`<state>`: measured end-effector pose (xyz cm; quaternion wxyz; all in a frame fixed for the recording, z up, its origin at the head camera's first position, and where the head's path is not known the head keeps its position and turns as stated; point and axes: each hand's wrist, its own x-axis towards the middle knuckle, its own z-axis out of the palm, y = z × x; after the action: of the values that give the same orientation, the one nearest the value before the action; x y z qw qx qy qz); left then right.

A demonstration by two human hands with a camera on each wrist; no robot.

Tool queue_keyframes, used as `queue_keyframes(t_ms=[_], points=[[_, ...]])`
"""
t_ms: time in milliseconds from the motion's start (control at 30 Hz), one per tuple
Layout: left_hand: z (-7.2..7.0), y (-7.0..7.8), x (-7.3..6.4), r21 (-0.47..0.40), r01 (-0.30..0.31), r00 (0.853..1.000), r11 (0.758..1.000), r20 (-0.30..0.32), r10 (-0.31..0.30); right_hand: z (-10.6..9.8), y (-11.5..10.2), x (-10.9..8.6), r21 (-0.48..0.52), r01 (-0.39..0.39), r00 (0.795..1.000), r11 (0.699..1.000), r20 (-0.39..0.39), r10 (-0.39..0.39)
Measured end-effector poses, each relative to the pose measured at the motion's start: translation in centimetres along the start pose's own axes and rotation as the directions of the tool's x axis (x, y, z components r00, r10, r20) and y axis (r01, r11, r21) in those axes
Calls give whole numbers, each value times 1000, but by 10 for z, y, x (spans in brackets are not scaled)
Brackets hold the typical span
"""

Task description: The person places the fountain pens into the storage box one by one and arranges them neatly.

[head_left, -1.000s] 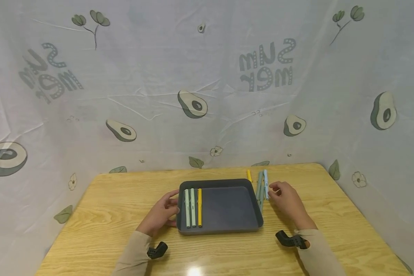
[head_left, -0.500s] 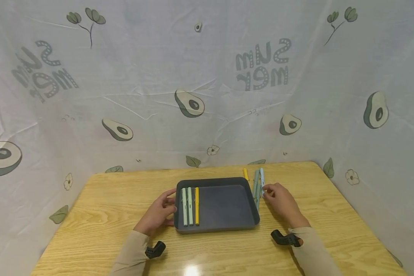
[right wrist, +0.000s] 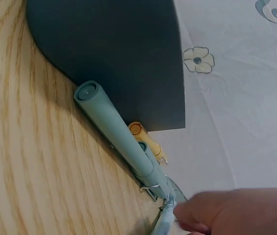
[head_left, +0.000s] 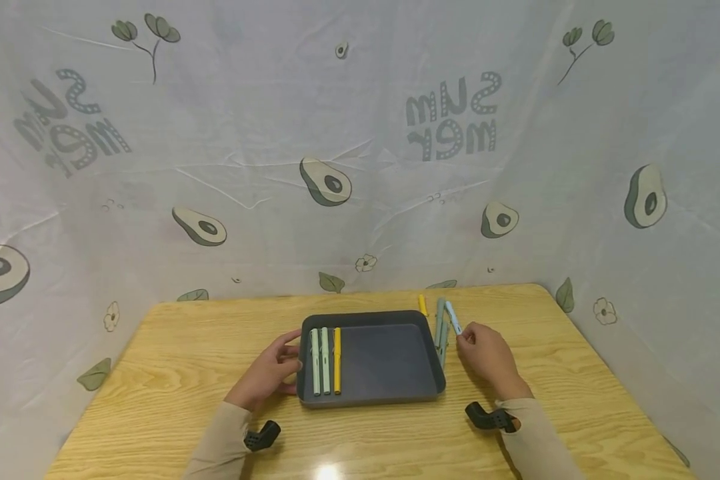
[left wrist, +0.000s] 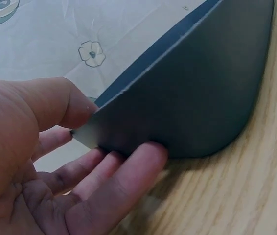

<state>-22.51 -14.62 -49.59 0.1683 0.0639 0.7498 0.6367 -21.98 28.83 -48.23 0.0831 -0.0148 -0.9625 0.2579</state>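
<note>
My left hand [head_left: 270,373] holds the left side of a dark grey tray [head_left: 390,363], its thumb at the rim and fingertips against the outer wall in the left wrist view. Inside the tray, two pale green pens [head_left: 321,363] and a yellow pen [head_left: 337,360] lie side by side at the left. Right of the tray, my right hand [head_left: 489,357] pinches the near end of a light blue pen [head_left: 453,316], which lies slanted. Darker green pens [right wrist: 116,129] lie beside it along the tray's outer wall, close to another yellow pen [right wrist: 146,139].
The wooden table [head_left: 204,347] carries the tray and pens. A pale curtain [head_left: 264,133] printed with avocados hangs behind the table and along its sides. Black wrist mounts [head_left: 263,437] sit on both sleeves.
My right hand has closed on the light blue pen and turned it, so its near end swings right, away from the green pens. The left hand stays at the tray; the head view shifts slightly.
</note>
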Motion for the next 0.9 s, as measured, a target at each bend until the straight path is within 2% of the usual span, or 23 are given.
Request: queue_keyframes(t_ms=[100,200,300,400,533,733,900], points=[[-1,2,1,24,11,1000,1000,-3,-10,0,-1,0,7,-3,999,1000,-35,4],[-1,3,2,37,41,998,998,-39,-39,0,-2,1,9,2,999,1000,-44,-1],[0,4,5,43,59,995,997,-83,-56,0,-3,2,9,-4,1000,1000,-18,4],[2,3,10,38,57,994,998,-100,-53,0,-2,2,18,-12,1000,1000,19,11],[3,2,14,46,47,994,998,-100,-42,-2,0,0,16,-30,998,999,51,29],[2,3,15,66,41,996,997,-85,-36,-9,0,-5,13,-107,981,994,162,104],[3,4,12,67,50,995,997,-87,-44,-6,0,-4,34,-86,990,996,118,81]])
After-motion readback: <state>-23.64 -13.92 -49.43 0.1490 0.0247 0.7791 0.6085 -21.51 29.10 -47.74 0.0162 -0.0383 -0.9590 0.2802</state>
